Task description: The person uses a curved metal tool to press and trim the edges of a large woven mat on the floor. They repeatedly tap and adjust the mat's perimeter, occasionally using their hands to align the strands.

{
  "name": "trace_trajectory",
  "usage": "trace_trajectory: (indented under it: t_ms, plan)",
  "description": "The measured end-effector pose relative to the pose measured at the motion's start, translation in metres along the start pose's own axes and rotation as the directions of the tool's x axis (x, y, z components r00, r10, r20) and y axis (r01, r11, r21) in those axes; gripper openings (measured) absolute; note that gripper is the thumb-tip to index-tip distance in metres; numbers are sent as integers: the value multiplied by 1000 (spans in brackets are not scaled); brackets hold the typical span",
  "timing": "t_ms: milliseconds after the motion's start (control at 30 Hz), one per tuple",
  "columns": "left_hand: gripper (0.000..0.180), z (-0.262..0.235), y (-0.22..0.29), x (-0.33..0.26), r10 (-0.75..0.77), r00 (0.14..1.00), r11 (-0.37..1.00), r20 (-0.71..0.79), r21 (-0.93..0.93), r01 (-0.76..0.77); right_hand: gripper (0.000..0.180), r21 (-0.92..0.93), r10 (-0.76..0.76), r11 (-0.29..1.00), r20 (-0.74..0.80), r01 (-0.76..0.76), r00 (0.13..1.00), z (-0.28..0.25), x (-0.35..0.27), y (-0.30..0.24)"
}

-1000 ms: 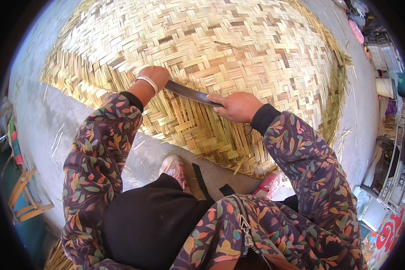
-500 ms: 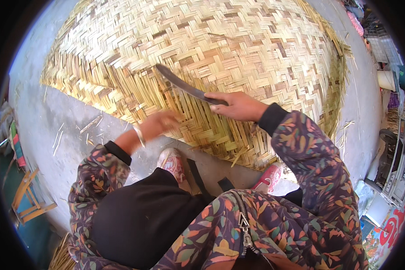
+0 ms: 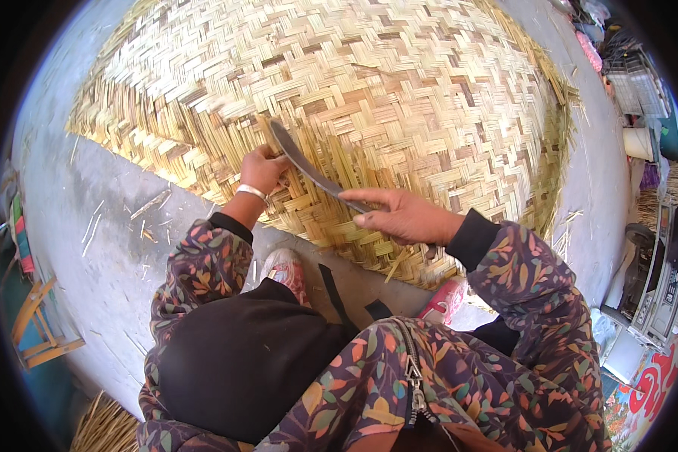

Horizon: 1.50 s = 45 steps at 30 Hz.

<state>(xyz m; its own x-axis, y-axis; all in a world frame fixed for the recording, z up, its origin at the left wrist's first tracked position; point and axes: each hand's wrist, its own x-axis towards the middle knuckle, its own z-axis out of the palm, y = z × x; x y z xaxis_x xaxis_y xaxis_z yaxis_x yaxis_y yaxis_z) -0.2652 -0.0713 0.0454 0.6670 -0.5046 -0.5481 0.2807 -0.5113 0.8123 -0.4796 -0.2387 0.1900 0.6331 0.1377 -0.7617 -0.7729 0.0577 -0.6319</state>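
A large woven mat (image 3: pixel 399 98) of pale, flat reed strips spreads over the floor in front of me. In my right hand (image 3: pixel 410 215) is a long, curved dark blade (image 3: pixel 309 166), its index finger stretched along it. The blade lies low over the mat's near part, its tip pointing away and to the left. My left hand (image 3: pixel 264 169), with a white bracelet at the wrist, is closed in a pinch on a reed strip beside the blade's far end. Yellowish loose strip ends (image 3: pixel 313 147) stick out around both hands.
My shoes, one on the left (image 3: pixel 285 271) and one on the right (image 3: pixel 444 297), stand at the mat's near edge. Reed scraps (image 3: pixel 152 203) litter the grey floor. A wooden stool (image 3: pixel 41 331) is at the left; a cart-like metal frame (image 3: pixel 659 279) is at the right.
My left hand has moved forward onto the mat, up to the blade, and closed on a strip. My right hand and the blade have come slightly nearer to me and right.
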Motion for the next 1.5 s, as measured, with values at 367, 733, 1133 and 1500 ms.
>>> trace_trajectory:
  t_ms: [367, 733, 1133, 1500]
  plan:
    - [19, -20, -17, -9, -162, 981, 903, 107, -386, 191, 57, -557, -216, 820, -83, 135, 973, 14, 45, 0]
    - [26, -26, -16, -9, -168, 971, 905, 172, -363, 221, 56, -495, -145, 866, -104, 75, 984, 17, 48, -19]
    - [25, -29, -13, -10, -152, 960, 868, 235, -433, 243, 48, -481, -14, 877, -28, -1, 1000, -1, 56, -42]
    - [34, -17, -13, -2, -180, 970, 868, 165, -438, 235, 43, -685, -257, 724, -379, -82, 889, 61, 78, 10]
